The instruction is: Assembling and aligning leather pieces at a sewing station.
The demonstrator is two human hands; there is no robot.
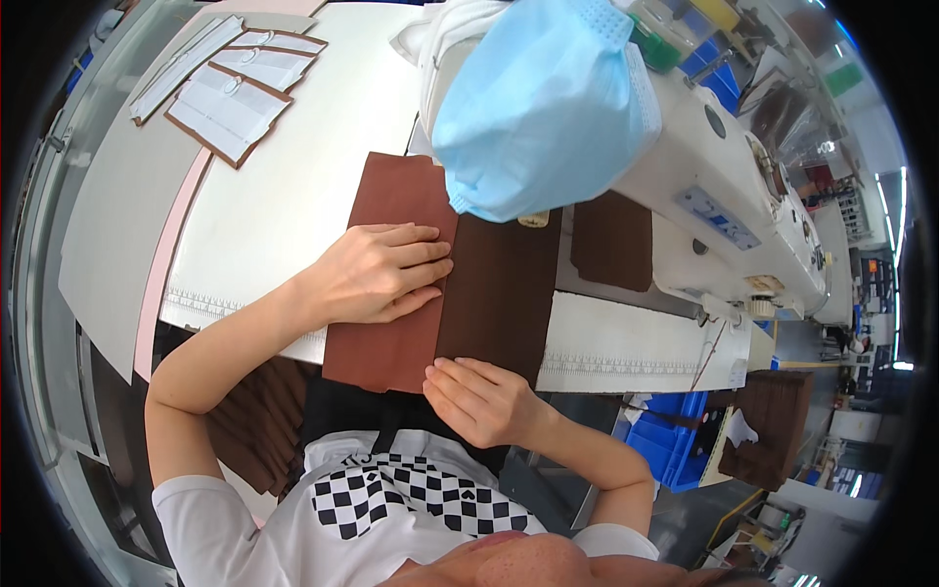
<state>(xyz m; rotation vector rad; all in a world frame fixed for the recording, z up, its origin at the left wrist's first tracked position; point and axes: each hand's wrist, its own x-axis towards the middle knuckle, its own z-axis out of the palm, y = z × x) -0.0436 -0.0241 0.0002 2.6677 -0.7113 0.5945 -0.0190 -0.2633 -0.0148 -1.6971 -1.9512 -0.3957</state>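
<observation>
Across the white tabletop (293, 181), red-brown meets dark brown

From my distant seat, I see a reddish-brown panel (401, 191) and a dark brown panel (497, 303) lying side by side in front of the body, meeting along one long line; whether they are joined I cannot tell. My left hand (386, 272) rests palm down on the redder one, its grip spread loosely and clasping nothing, fingertips near that line. My right hand (481, 399) is at the near end, fingertips on the line; its thumb is hidden, so I cannot tell whether that grip pinches the edge.

A blue face mask (548, 108) covers part of the sewing machine (699, 186) and hides the far end of the darker panel. Right of that panel lies a small dark brown piece (611, 240). Far left, I see several white-faced, brown-edged pieces (233, 108).
</observation>
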